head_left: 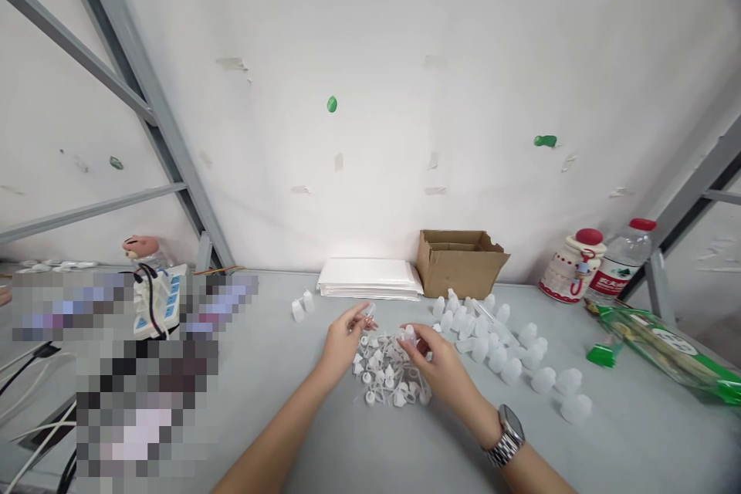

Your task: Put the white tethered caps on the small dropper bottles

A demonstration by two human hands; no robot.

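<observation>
A pile of small white plastic caps with thin strips [379, 370] lies on the grey table between my hands. At the pile's left upper edge is my left hand [346, 336], its fingertips pinched on a small clear plastic piece [370, 310], whose exact kind I cannot make out. Over the right side of the pile, my right hand [437, 359] grips a small translucent piece [409, 333] that looks like a little bottle, partly hidden by the fingers. Several small translucent bottles [496, 359] lie scattered to the right. Two more bottles [298, 310] stand at the left.
A stack of white envelopes [370, 278] and an open cardboard box [460, 266] sit against the wall. Farther right are a decorated jar [570, 266], a water bottle [622, 262] and a green food packet [665, 351]. A power strip [159, 305] with cables is left.
</observation>
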